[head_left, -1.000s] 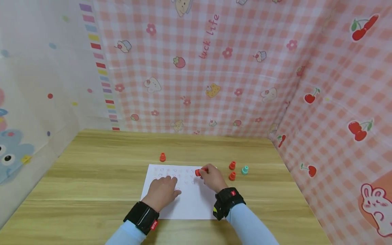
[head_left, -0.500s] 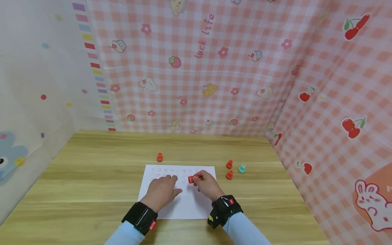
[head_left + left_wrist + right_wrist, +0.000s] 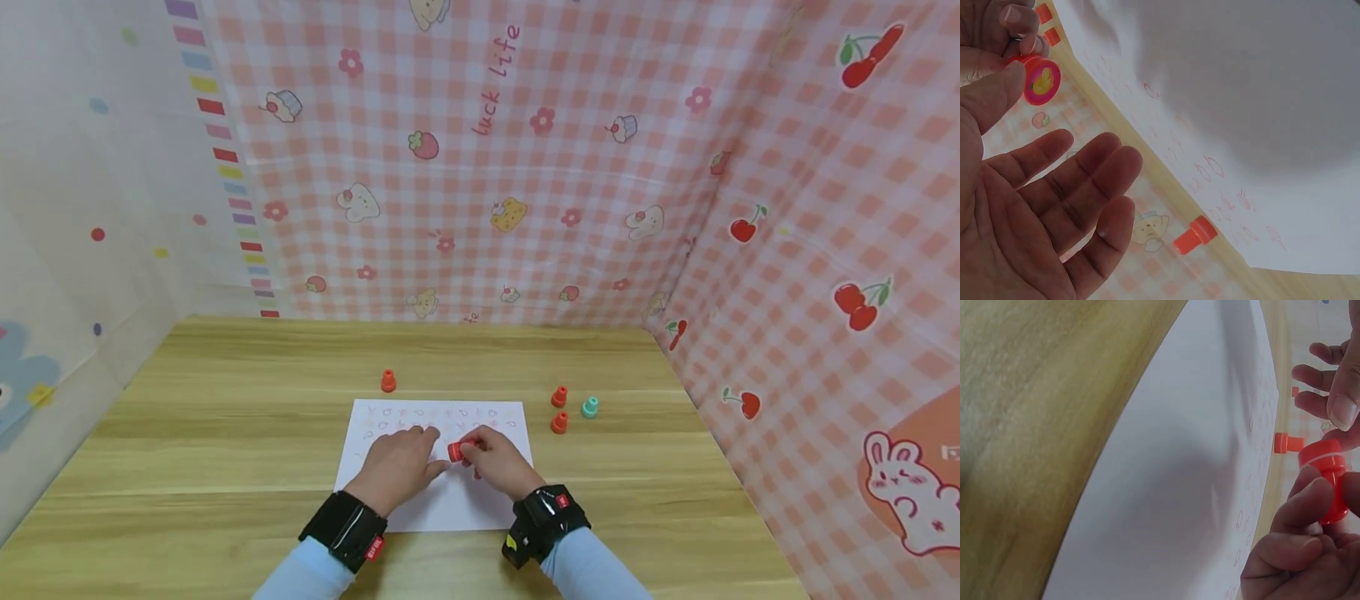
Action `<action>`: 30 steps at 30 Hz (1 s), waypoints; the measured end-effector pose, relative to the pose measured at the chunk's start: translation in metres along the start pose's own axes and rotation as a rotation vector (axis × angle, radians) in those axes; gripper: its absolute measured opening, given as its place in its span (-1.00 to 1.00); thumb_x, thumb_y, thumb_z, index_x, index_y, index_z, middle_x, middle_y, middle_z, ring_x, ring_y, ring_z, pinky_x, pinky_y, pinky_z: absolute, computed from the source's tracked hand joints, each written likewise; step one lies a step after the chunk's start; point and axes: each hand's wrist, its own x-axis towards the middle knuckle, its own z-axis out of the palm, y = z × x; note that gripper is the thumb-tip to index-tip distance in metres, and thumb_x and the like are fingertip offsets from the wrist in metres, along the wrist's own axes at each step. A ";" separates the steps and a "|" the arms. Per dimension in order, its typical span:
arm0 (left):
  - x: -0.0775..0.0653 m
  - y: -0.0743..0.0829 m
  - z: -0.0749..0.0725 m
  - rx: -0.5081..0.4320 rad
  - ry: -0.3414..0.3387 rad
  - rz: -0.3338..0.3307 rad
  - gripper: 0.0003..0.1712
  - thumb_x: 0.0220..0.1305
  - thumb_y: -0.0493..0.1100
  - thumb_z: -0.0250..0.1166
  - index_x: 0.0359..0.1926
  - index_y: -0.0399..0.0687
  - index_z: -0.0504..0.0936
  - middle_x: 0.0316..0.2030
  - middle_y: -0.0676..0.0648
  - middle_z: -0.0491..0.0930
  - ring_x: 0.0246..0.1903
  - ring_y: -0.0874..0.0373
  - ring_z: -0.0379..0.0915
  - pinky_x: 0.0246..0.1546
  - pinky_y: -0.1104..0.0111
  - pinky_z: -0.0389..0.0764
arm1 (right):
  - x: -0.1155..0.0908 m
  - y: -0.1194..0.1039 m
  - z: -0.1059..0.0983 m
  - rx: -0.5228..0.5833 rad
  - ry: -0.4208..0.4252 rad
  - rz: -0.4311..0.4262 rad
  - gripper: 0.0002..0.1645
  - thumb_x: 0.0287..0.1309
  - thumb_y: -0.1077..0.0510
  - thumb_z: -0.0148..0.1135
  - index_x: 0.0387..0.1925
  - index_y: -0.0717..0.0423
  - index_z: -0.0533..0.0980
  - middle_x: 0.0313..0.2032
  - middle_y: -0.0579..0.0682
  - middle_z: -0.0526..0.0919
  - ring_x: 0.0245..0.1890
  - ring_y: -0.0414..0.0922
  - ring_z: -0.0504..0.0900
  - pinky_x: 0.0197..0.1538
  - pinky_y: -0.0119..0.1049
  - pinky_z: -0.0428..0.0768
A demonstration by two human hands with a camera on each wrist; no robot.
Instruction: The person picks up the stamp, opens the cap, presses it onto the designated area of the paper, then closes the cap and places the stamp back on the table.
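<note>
On the wooden bench, above a marked paper sheet: one red stamp, capped by the look of it, carried sideways by the right hand.
Right fingers: clamped on the narrow handle, wide end toward the left hand.
Left fingers: apart, loosely bent, holding nothing; thumb just beside the wide end, contact not clear.
Face of wide end: yellow figure on a pink disc.
Handling, as judged: light, stiff, plastic; smooth enough to roll or slip; hardly fragile. Best hold: thumb and finger at the handle's waist, steady wide end, pressure modest.
Also present: lone red stamp behind the sheet; rear red stamp, front red stamp and teal stamp grouped at right, all upright.
</note>
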 end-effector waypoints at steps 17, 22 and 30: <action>0.001 0.002 0.005 -0.038 -0.051 0.087 -0.66 0.27 0.06 0.37 -0.33 -0.12 0.57 -0.52 0.01 0.50 -0.55 0.16 0.43 -0.54 0.24 0.45 | -0.004 -0.004 0.002 0.034 -0.129 -0.063 -0.85 0.43 0.14 0.10 -0.08 0.12 0.51 -0.32 -0.03 0.57 -0.40 -0.08 0.48 -0.33 -0.25 0.34; 0.001 0.001 0.004 -0.036 -0.015 0.119 -0.67 0.25 0.04 0.38 -0.36 -0.15 0.58 -0.55 0.00 0.50 -0.58 0.16 0.42 -0.56 0.24 0.45 | -0.005 -0.003 0.002 0.035 -0.130 -0.098 -0.82 0.42 0.16 0.10 -0.05 0.15 0.51 -0.33 -0.04 0.57 -0.40 -0.09 0.49 -0.34 -0.28 0.36; 0.001 0.000 0.003 -0.029 0.002 0.121 -0.69 0.16 0.00 0.45 -0.41 -0.13 0.59 -0.63 0.04 0.45 -0.63 0.21 0.31 -0.58 0.30 0.42 | -0.006 -0.004 0.005 -0.008 -0.096 -0.119 -0.86 0.40 0.12 0.16 -0.11 0.09 0.54 -0.36 -0.06 0.57 -0.42 -0.11 0.49 -0.37 -0.28 0.36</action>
